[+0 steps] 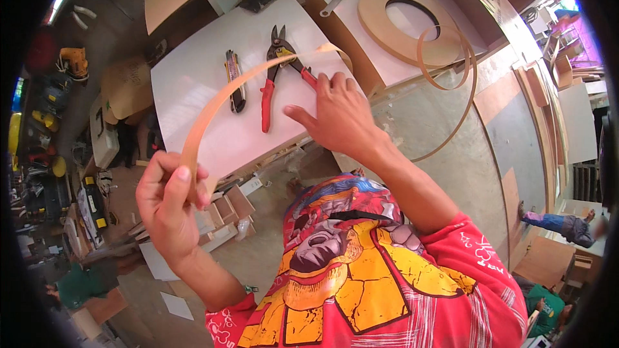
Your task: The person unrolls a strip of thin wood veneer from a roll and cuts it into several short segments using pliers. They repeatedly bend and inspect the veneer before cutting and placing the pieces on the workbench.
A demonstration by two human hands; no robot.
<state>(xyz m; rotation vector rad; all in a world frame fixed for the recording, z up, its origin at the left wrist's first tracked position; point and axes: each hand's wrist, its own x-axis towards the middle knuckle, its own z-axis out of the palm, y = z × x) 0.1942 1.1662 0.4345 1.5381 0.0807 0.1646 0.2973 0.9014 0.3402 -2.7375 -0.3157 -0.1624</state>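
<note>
Pinching the tan edging strip [213, 108] in the left grip [169, 201], arched above the white tabletop [187, 84] — with the right grip [345, 116] spread apart by the red-handled snips [266, 104]. Probably light, springy, quick to crease — best held lightly across both flat faces.

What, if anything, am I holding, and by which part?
Your left hand pinches the tan strip near its lower visible end. Your right hand is at one handle of the red-handled snips; whether it grips them cannot be told.
</note>
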